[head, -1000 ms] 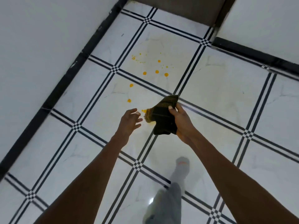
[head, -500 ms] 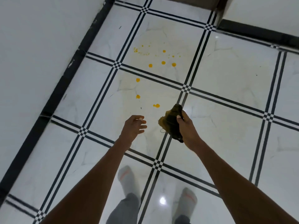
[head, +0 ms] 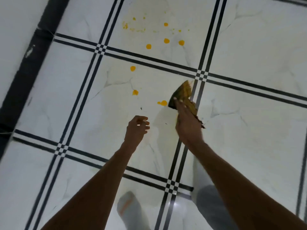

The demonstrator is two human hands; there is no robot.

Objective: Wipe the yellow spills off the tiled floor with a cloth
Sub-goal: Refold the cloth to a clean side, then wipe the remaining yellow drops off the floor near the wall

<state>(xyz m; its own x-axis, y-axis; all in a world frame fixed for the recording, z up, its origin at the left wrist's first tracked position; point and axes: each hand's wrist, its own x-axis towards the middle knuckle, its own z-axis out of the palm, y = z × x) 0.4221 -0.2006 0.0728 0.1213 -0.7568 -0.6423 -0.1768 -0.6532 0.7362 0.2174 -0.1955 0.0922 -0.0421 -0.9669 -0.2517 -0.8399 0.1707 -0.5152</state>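
My right hand (head: 187, 123) grips a dark, yellow-stained cloth (head: 181, 95) low over the white tiled floor (head: 249, 146). The cloth's tip lies just right of the nearest yellow spill (head: 162, 103). More yellow drops (head: 135, 92) dot the same tile, and a further cluster of drops (head: 166, 41) and smears covers the tile beyond. My left hand (head: 136, 130) hovers to the left of the cloth with fingers loosely curled, holding nothing.
A black skirting strip (head: 28, 63) runs along the white wall at the left. Black double grout lines (head: 93, 77) cross the floor. My feet in grey socks (head: 129, 208) stand at the bottom, between my forearms.
The camera has dropped closer to the floor. My right hand has carried the cloth down and forward toward the nearest spill. My left hand has kept its place beside it.
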